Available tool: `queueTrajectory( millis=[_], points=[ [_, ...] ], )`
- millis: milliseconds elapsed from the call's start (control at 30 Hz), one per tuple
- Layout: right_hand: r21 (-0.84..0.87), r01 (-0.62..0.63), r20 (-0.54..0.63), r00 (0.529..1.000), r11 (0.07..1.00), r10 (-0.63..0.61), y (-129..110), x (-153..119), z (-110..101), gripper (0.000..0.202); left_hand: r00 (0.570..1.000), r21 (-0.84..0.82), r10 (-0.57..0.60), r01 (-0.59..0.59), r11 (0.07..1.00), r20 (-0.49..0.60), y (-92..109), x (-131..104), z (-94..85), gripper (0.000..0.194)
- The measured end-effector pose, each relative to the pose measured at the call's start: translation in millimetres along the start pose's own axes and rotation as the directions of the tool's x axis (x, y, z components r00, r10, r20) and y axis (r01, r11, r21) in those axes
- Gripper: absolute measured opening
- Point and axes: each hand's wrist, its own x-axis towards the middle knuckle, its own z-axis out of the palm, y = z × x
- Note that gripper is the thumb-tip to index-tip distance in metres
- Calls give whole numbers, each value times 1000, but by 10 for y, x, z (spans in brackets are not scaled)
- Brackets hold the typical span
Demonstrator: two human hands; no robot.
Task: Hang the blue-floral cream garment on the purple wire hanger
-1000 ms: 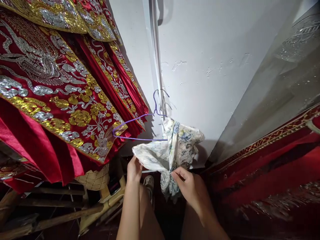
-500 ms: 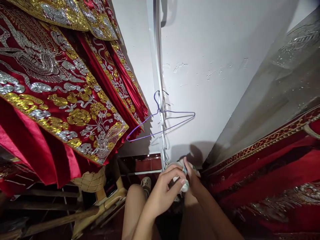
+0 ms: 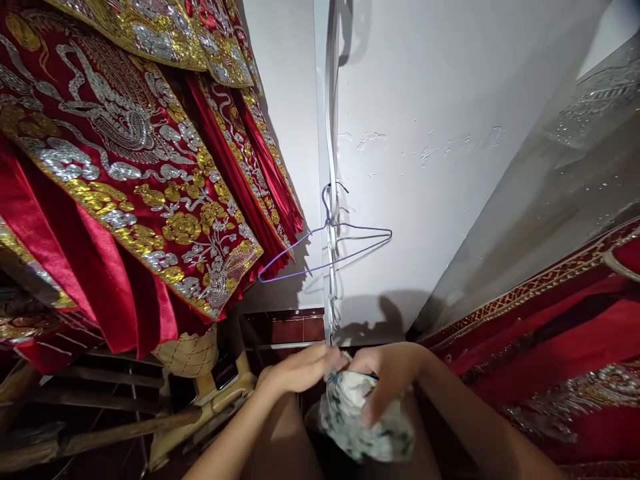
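Note:
A white cloth with a dark green print (image 3: 367,420) hangs bunched in front of my knees. My right hand (image 3: 393,373) is closed on it, with the thumb over its front. At its upper left edge is my left hand (image 3: 310,368), fingers together and blurred at the tips, seeming to pinch the edge. The garment's shape cannot be made out in its folds. Beyond my hands, a purple wire hanger (image 3: 295,272) hangs bare from a white upright rail (image 3: 331,133), apart from both hands.
Red garments with gold and silver sequin embroidery (image 3: 180,200) hang at left. A bamboo chair (image 3: 225,400) stands below them, with a woven basket-like object (image 3: 187,357) and a dark phone-like object (image 3: 226,373). Red beaded fabric (image 3: 565,333) fills the right, beside the white wall (image 3: 420,100).
The cloth has opened out from a small bunch and hangs lower. My hands have moved apart, the left one flattening its fingers. The view has shifted slightly left.

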Motion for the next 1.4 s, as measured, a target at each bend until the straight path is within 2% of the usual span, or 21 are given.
queueTrajectory(
  millis=[67,100,167,200,267,300,367,400,467,567,633,733,767,800,833,900,967,1067,1133,1233,1400],
  points=[
    [-319,74,-105,988,945,-113,-136,-81,-192,8,983,67,-85,75,995,161,-88,-88,-33,59],
    [-425,92,-190,964,901,-188,-208,-94,-305,10,962,86,-127,109,990,241,-100,-139,-63,57],
    [-495,113,-349,882,862,-316,-349,-67,-528,19,942,87,-144,123,989,302,-53,-233,-133,48],
    [-474,135,-408,842,870,-353,-414,-31,-619,21,959,68,-113,99,993,260,-4,-270,-162,42],
    [-408,200,-495,771,891,-400,-527,68,-716,19,999,36,-26,25,999,28,110,-309,-186,31],
    [-385,222,-521,749,896,-410,-573,123,-714,18,993,24,10,-7,1000,-119,158,-308,-178,24],
    [-382,238,-501,759,893,-416,-642,226,-620,17,944,-12,38,-44,999,-327,205,-270,-123,17],
    [-404,238,-472,773,883,-424,-666,270,-545,17,926,-31,30,-45,998,-377,201,-239,-83,30],
    [-477,227,-432,781,849,-451,-693,333,-409,17,922,-37,-14,-1,999,-387,147,-174,-4,48],
    [-571,147,-478,741,808,-472,-680,355,-407,15,940,84,-112,146,986,-321,41,-134,26,34],
    [-611,73,-565,657,788,-499,-626,332,-577,17,947,179,-167,221,959,-276,9,-168,-60,31],
    [-651,2,-668,473,759,-574,-464,307,-949,30,945,352,-243,308,884,-218,48,-268,-325,33],
    [-652,-9,-683,443,758,-581,-391,315,-1062,35,940,429,-270,337,838,-210,78,-299,-429,33],
    [-648,-24,-691,437,761,-575,-312,330,-1157,39,933,514,-293,361,778,-211,114,-323,-530,32],
    [-644,-41,-692,458,764,-559,-231,351,-1229,41,925,598,-312,378,707,-217,153,-338,-624,32],
    [-641,-77,-673,535,763,-511,-80,384,-1302,38,912,728,-336,394,561,-235,225,-344,-784,30],
    [-640,-100,-657,586,762,-475,33,365,-1300,34,902,798,-349,399,450,-254,277,-326,-907,28],
    [-617,-101,-673,582,781,-457,113,201,-1224,30,883,809,-332,448,380,-332,308,-281,-1037,30],
    [-580,-127,-710,563,805,-423,122,50,-1156,29,874,782,-271,482,395,-403,319,-244,-1088,32],
    [-541,-174,-749,544,823,-378,119,-107,-1046,29,860,718,-98,476,508,-500,361,-160,-1111,33],
    [-615,-5,-646,577,789,-500,89,-127,-848,30,818,578,176,218,787,-548,449,134,-1125,30]
  ],
)
